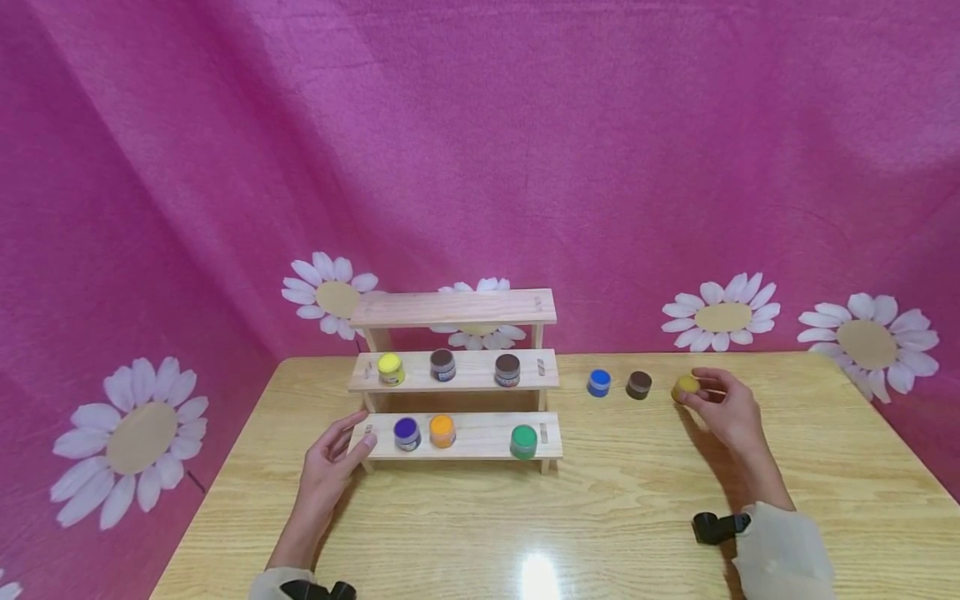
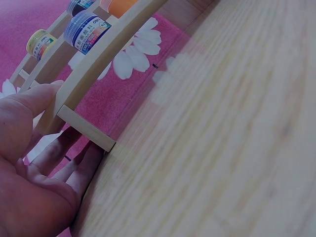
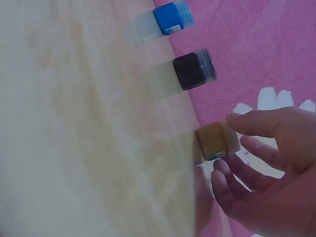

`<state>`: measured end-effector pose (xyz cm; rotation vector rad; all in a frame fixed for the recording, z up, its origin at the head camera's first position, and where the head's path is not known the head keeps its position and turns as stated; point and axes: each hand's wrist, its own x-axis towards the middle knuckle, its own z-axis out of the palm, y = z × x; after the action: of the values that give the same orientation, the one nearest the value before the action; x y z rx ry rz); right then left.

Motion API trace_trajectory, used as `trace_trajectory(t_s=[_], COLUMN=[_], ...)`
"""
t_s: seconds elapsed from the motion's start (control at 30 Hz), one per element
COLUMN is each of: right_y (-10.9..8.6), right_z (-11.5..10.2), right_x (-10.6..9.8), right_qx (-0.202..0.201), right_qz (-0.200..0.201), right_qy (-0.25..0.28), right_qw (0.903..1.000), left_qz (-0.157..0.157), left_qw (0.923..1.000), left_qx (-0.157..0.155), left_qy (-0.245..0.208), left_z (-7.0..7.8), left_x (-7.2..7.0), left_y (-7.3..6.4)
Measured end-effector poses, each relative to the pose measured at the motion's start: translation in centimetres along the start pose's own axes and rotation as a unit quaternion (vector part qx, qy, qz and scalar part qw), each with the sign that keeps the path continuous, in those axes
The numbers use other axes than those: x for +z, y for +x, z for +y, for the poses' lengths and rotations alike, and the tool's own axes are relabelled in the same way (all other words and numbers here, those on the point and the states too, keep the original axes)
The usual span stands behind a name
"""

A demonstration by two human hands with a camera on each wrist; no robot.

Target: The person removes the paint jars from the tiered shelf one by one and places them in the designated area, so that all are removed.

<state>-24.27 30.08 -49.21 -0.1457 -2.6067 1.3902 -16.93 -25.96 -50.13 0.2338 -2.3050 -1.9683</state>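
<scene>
A three-tier wooden rack [image 1: 465,446] stands on the table. My left hand [image 1: 330,462] holds the left end of its lowest shelf, the thumb on the shelf and the fingers beyond the end leg in the left wrist view. On that shelf sit a purple paint jar [image 1: 407,433], an orange jar [image 1: 442,431] and a green jar [image 1: 523,442]. The middle shelf bears a yellow jar [image 1: 391,368] and two dark jars [image 1: 443,365]. At the right, my right hand [image 1: 727,408] pinches an ochre paint jar [image 3: 215,140] between thumb and fingers; it stands upright on the table.
A blue jar [image 1: 598,382] and a dark brown jar [image 1: 639,385] stand on the table between the rack and my right hand. The rack's top shelf [image 1: 453,308] bears no jars. Behind the wooden table [image 1: 600,500] hangs a pink flowered cloth [image 1: 525,167].
</scene>
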Motion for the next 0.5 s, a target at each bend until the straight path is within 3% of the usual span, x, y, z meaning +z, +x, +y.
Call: trace_trajectory(t_s=[0.17, 0.4, 0.5], right_y=[-0.3, -0.5, -0.7], right_z=[-1.2, -3.6, -4.7], right_x=[-0.6, -1.3, -1.4], right_qx=[-0.011, -0.066, -0.086], right_qz=[0.010, 0.059, 0.063], right_qy=[0.017, -0.011, 0.000], right_qw=[0.9997, 0.9960, 0.9943], left_qz=[-0.003, -0.003, -0.003], left_qw=[1.0000, 1.0000, 1.0000], left_qx=[-0.003, -0.005, -0.004], left_qy=[0.000, -0.001, 0.000], left_z=[0.0, 0.1, 0.1], left_x=[0.0, -0.1, 0.0], left_y=[-0.1, 0.1, 0.1])
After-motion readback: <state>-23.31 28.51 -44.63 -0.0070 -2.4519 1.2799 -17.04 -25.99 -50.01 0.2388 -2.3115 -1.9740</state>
